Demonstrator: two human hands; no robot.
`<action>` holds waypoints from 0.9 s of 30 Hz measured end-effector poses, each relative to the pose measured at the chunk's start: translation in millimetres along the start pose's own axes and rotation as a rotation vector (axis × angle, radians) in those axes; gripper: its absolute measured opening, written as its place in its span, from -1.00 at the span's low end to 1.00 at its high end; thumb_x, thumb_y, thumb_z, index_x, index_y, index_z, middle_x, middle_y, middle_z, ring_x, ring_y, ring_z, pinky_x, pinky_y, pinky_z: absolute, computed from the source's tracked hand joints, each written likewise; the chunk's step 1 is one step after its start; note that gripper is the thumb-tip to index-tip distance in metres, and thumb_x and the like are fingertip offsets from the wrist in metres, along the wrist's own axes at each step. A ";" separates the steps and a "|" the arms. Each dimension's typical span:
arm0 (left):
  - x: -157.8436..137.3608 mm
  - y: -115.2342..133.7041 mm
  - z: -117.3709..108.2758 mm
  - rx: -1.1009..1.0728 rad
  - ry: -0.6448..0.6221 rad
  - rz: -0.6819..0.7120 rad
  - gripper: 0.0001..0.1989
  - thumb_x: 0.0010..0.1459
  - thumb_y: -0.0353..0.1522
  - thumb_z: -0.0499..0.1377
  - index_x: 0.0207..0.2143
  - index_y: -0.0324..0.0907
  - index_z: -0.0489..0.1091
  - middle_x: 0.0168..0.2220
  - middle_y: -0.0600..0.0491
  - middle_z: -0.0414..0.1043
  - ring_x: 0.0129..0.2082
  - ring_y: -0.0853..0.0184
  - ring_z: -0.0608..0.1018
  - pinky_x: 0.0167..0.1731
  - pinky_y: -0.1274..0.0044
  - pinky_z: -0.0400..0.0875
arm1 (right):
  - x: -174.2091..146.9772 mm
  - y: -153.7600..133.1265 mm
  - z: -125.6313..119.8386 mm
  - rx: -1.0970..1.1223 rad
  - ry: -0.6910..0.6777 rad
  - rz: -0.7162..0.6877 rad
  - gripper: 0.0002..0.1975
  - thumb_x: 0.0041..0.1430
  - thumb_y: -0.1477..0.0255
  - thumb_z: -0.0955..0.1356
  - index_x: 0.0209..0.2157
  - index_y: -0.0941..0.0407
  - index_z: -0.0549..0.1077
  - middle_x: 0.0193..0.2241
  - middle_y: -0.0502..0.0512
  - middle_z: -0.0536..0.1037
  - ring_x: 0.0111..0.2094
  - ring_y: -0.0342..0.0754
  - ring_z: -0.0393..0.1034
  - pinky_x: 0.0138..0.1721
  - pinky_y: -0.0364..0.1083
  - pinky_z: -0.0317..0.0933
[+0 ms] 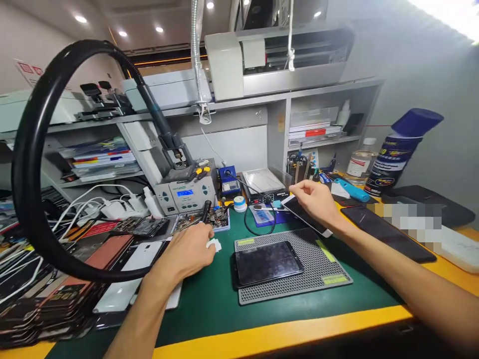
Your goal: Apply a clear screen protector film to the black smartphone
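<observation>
At left, my left hand (192,252) is curled, palm down, beside a tray of small parts (220,219). A crumpled white tissue (214,245) shows by its thumb, and a black-handled tool (205,210) rises just beyond its fingers. Whether the hand grips either is hidden. My right hand (318,204) has its fingertips pinched together above a white-framed tablet (305,215); what they hold, if anything, is too small to tell. Between the hands, a dark-screened tablet (267,264) lies on a grey perforated mat (292,294).
A black hose (28,149) arches at left from the hot-air station (185,194). Stacked phone parts (71,294) crowd the left side. A spray can (392,159), a clear bottle (361,162) and a black phone (387,233) are at right. Shelves (333,89) stand behind.
</observation>
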State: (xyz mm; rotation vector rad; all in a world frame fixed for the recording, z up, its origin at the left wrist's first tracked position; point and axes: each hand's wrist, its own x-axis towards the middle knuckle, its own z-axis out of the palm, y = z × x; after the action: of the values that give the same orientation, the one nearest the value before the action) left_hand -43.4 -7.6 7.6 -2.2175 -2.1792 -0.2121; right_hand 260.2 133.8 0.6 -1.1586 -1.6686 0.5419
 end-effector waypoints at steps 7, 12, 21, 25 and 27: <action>0.1 7.4 1.4 -0.062 -0.031 -0.001 -0.87 0.05 -0.38 0.13 -0.48 -0.17 0.47 -0.42 -0.10 0.54 -0.40 0.10 0.55 -0.42 0.42 0.22 | -10.6 -5.6 9.9 0.049 -0.061 0.006 -0.65 0.11 0.14 0.39 -0.50 0.15 0.45 -0.67 -0.09 0.29 -0.61 -0.18 0.07 -0.54 -0.12 -0.04; 1.6 24.0 -3.6 -1.121 -0.116 0.004 -0.71 0.14 -0.14 0.20 -0.41 -0.19 0.45 -0.61 0.14 0.28 -0.63 0.45 0.27 -0.62 0.59 0.09 | -25.0 -20.6 14.0 0.287 -0.321 0.053 -0.67 0.08 0.17 0.44 -0.45 0.18 0.50 -0.64 -0.07 0.34 -0.60 -0.19 0.12 -0.56 -0.16 0.01; -1.1 57.4 14.8 -1.604 -0.453 -0.022 -0.68 0.09 -0.18 0.32 -0.30 -0.28 0.47 -0.58 0.14 0.25 -0.64 0.54 0.21 -0.75 0.72 0.05 | -60.4 -44.6 26.2 0.630 -1.032 0.224 -0.68 0.11 0.24 0.44 -0.24 0.22 0.57 -0.49 0.04 0.50 -0.50 -0.16 0.35 -0.48 -0.17 0.25; -2.7 59.2 13.9 -1.575 -0.449 -0.069 -0.68 0.10 -0.18 0.32 -0.31 -0.29 0.48 -0.61 0.14 0.23 -0.66 0.55 0.19 -0.77 0.74 0.05 | -62.7 -47.6 25.9 0.561 -0.943 0.282 -0.71 0.05 0.24 0.49 -0.39 0.21 0.55 -0.57 0.02 0.52 -0.58 -0.19 0.34 -0.50 -0.19 0.23; -3.6 59.3 13.6 -1.612 -0.450 -0.104 -0.70 0.12 -0.19 0.30 -0.31 -0.28 0.46 -0.59 0.14 0.24 -0.65 0.54 0.21 -0.78 0.74 0.04 | -62.5 -47.1 25.2 0.583 -0.918 0.342 -0.75 0.02 0.28 0.49 -0.40 0.21 0.54 -0.61 0.02 0.53 -0.60 -0.18 0.34 -0.50 -0.18 0.25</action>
State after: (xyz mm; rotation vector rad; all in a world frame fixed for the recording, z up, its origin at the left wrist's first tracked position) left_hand 16.7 -10.9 -1.7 -2.7627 -2.6908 -2.3921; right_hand 220.1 62.1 -2.1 -0.7761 -1.8215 1.8495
